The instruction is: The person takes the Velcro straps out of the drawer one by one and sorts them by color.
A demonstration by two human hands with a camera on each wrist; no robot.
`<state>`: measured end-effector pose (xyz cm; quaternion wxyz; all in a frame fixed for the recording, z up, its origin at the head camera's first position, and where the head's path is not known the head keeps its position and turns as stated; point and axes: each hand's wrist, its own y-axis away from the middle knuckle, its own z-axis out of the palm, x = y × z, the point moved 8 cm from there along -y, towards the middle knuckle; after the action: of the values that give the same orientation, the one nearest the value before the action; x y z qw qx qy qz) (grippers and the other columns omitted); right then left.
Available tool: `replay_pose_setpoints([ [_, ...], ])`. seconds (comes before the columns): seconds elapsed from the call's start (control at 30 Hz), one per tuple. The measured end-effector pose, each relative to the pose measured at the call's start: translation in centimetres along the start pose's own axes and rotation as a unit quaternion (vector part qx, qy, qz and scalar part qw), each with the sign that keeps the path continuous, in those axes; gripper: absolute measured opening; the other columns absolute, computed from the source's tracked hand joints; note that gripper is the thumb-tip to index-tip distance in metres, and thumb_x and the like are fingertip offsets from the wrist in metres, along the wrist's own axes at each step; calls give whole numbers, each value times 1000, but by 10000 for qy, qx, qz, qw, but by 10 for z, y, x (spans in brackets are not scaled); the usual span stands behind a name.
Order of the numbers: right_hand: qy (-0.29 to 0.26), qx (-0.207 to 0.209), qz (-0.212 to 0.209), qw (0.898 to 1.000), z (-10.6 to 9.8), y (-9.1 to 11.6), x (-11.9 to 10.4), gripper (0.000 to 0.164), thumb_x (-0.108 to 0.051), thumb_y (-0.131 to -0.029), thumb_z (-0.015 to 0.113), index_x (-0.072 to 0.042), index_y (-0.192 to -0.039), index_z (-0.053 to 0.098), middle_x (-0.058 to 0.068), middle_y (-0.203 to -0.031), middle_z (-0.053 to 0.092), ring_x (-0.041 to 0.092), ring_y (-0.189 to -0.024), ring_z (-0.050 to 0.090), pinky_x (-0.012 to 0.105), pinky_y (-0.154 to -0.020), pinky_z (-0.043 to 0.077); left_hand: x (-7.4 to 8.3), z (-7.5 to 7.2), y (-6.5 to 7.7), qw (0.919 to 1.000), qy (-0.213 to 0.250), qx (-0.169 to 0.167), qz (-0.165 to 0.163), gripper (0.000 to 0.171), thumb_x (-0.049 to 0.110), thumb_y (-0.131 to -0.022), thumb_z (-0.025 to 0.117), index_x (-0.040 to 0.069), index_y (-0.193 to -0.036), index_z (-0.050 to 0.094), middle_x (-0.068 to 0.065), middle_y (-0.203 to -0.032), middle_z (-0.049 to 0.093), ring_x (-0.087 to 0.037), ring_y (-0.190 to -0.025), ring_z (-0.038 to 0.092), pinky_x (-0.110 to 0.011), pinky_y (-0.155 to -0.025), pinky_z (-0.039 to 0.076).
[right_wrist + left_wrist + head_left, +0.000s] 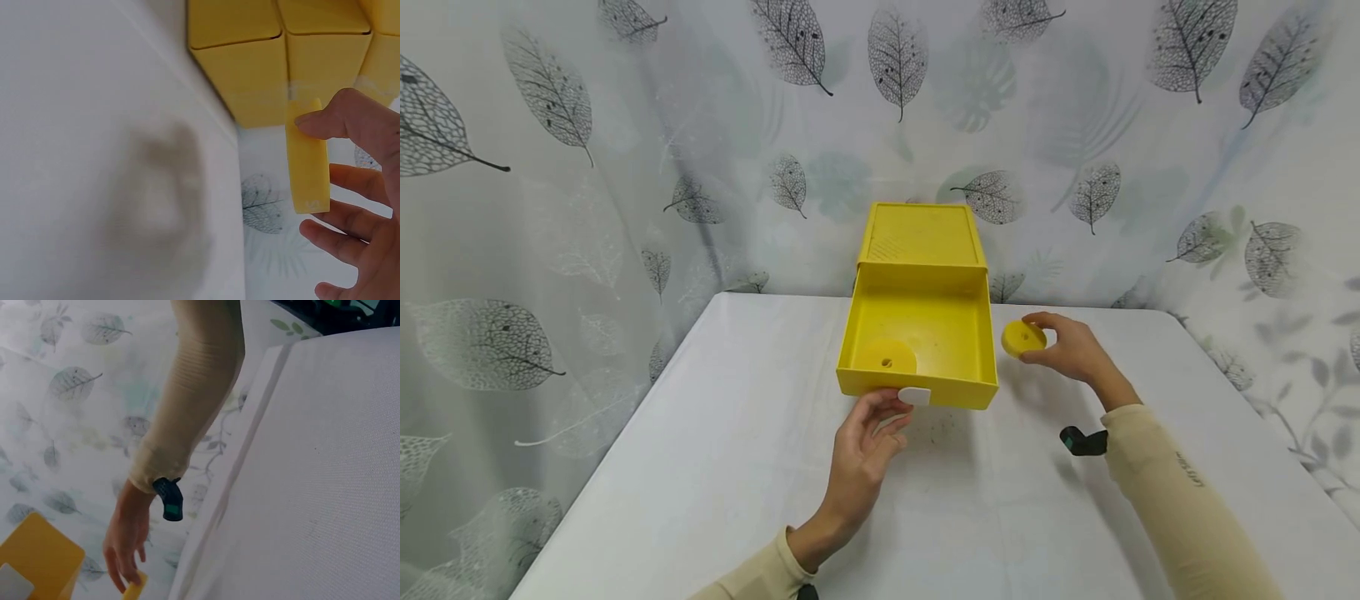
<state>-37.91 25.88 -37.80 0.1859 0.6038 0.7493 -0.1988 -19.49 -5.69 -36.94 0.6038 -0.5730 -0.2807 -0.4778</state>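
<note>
A yellow drawer (917, 394) is pulled out from a yellow box (922, 233) and holds a flat yellow disc (901, 350) with a small hole. At its front edge my left hand (861, 454) has its fingers curled at the white pull tab (913, 396), with the thumb lower and apart. To the right of the drawer, my right hand (1067, 343) pinches a second round yellow disc (1023, 337) above the table. The right wrist view has this disc edge-on, thumb on one side and fingers on the other.
The white table (730, 433) spreads below both hands. Behind it hangs a curtain with leaf prints (898, 58). Yellow box sections (262, 81) stand side by side close to the right hand. A small dark device (1084, 442) sits at the right wrist.
</note>
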Motion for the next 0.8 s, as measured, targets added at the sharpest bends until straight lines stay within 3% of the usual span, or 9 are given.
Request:
replay_pose_setpoints([
  [0.33,-48,-289,3,9996,26,-3,13,67,-23,-89,81,2,-145,53,31,-140,54,52,-130,46,70,-108,35,0,-1,0,9999,119,3,4,47,-9,-89,52,-8,-136,48,-24,-132,52,-47,-128,50,-41,-108,46],
  [0.6,30,-351,-38,9994,40,-6,20,65,-21,-89,83,7,-141,55,32,-139,55,52,-129,47,67,-109,35,1,0,0,10000,67,6,6,46,-8,-89,51,-9,-136,48,-24,-131,52,-36,-126,54,-42,-108,46],
  [0.8,90,-395,57,9992,48,-8,25,65,-22,-89,82,6,-140,55,32,-139,55,51,-128,49,67,-109,36,0,-1,0,10000,82,6,7,47,-9,-89,52,-9,-136,48,-25,-130,52,-47,-127,51,-42,-108,47],
])
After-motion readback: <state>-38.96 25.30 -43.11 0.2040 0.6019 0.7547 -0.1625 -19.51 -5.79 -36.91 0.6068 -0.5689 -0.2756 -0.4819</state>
